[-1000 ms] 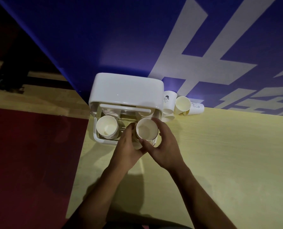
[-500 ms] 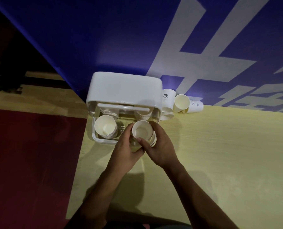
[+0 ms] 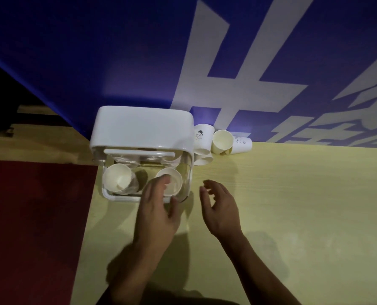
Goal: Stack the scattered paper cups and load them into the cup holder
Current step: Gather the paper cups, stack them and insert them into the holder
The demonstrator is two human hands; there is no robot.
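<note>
Both left hand [image 3: 159, 214] and right hand [image 3: 221, 208] now slack near cup stack [image 3: 175, 180].

Shot in dim, uneven light. Showed a soft pale patch on the blue wall [image 3: 117, 62] just above the cup holder [image 3: 121, 198], and a faint sheen on its white lid [image 3: 143, 130]. Threw soft, dark shadows of both forearms onto the yellow table [image 3: 293, 205], pooled toward the near edge. Left the red floor [image 3: 33, 227] and the upper left corner almost black. Smeared the fingertips of the left hand [image 3: 159, 210] and right hand [image 3: 221, 210] slightly. Bent the wall's base line at the edges. Rendered the loose cups [image 3: 221, 142] grainy, their prints barely legible.
</note>
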